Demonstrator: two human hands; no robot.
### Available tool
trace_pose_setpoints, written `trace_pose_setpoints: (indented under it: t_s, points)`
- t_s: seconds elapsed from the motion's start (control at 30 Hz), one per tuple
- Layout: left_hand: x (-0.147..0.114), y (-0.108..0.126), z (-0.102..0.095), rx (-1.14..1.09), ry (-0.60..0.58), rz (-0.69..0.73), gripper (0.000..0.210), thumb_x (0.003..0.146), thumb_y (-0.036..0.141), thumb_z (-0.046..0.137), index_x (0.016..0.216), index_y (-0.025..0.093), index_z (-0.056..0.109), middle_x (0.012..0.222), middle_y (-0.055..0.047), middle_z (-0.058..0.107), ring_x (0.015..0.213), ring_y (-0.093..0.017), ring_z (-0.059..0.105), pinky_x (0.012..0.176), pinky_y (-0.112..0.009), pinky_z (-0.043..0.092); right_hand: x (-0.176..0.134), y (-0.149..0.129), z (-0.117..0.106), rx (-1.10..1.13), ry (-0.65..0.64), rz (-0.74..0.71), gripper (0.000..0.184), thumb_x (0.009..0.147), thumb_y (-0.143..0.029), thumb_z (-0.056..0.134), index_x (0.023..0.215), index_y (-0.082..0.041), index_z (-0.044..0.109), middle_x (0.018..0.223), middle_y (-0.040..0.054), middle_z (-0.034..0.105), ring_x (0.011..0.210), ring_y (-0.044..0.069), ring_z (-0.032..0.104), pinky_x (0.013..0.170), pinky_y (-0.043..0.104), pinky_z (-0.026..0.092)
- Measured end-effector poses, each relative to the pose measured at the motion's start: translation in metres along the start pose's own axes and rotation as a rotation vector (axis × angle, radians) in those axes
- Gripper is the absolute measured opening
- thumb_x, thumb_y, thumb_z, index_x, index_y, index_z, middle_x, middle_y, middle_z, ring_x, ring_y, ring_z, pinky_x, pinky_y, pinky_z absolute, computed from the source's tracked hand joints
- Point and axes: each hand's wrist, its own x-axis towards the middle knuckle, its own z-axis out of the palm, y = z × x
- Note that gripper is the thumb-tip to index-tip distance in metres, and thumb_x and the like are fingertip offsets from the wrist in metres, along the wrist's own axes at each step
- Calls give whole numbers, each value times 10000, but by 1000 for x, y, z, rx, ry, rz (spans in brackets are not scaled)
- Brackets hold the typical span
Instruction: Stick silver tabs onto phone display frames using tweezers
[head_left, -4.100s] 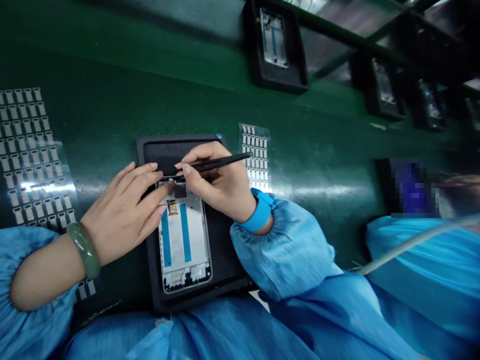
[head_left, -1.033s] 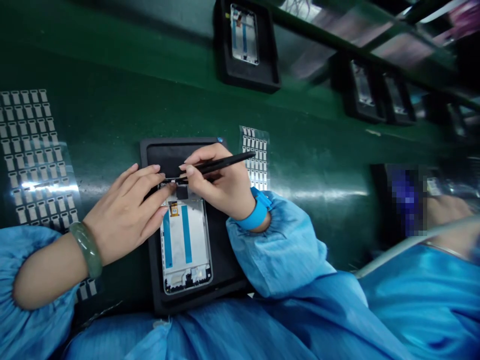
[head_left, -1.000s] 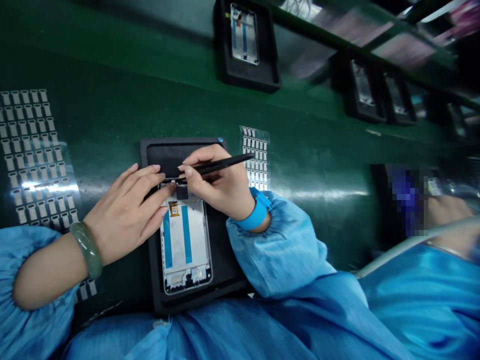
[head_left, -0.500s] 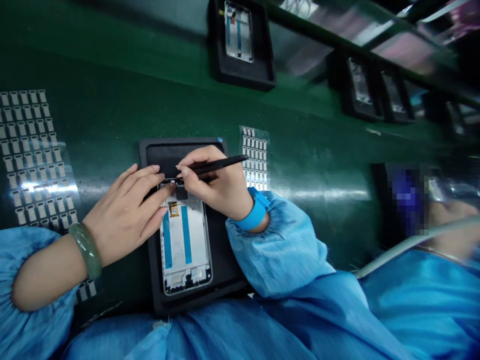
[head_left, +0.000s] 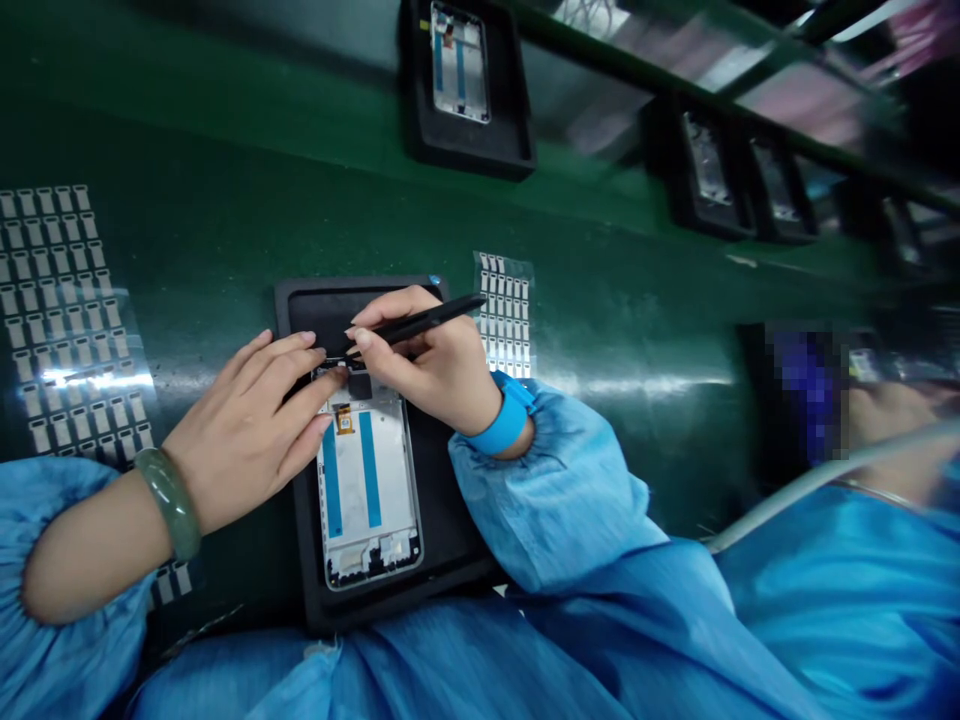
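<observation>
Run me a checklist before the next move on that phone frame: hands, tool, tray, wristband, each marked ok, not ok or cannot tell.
1. Slim black tool gripped in right hand: ok.
2. Left hand at the upper left of the phone frame: ok.
3. Phone frame lying within the black tray: ok.
4. Blue wristband on right wrist: ok.
5. Frame's top edge fully visible: not ok, hands cover parts.
6. Tool tip touching the frame: cannot tell.

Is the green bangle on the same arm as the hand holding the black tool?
No, the green bangle is on the left arm, while the right hand holds the black tool.
</observation>
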Motion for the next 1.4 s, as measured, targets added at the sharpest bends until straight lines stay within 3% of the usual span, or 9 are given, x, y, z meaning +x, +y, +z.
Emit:
trace_pose_setpoints:
  t_s: [0.47,0.67,0.87,1.03,1.2,1.4]
  points:
    - [-1,-1,1,-5,-6,-8,378,895,196,491,1255,82,506,1201,-172,541,1233,-338,471,1036,-567,425,0,1,1,17,11,10,100,845,-238,596,889,-148,605,861,3,642,710,62,618,593,151,514]
    - [-1,-1,1,6,-13,-3,358,896,201,488,1233,84,517,1214,-173,530,1232,-338,469,1040,-562,424,0,0,3,-20,-3,-72,58,838,-184,594,887,-155,605,865,3,656,725,63,627,610,143,527]
    - [-2,-2,2,-4,-6,-7,367,892,199,498,1241,86,513,1203,-170,533,1235,-337,466,1042,-557,424,1,1,2,-26,38,-44,75,832,-198,593,890,-151,598,860,8,650,717,70,622,595,159,520]
    - [-2,-2,2,-3,-9,-2,343,896,195,490,1217,81,529,1195,-172,536,1235,-344,465,1030,-562,433,1,0,2,-98,23,-141,46,811,-135,561,845,-149,589,821,9,644,724,73,615,608,159,522]
    - [-2,-2,2,-17,1,-7,353,898,202,488,1226,75,521,1196,-175,538,1226,-343,473,1030,-569,432,0,-1,1,-98,38,-105,42,823,-151,547,851,-154,579,818,6,641,684,67,608,578,160,512]
    - [-1,-2,2,-5,-4,-7,333,902,206,477,1194,59,537,1185,-184,536,1228,-346,468,1036,-563,431,2,0,3,-264,4,-270,90,787,-103,530,838,-160,577,795,2,647,740,89,614,676,202,511]
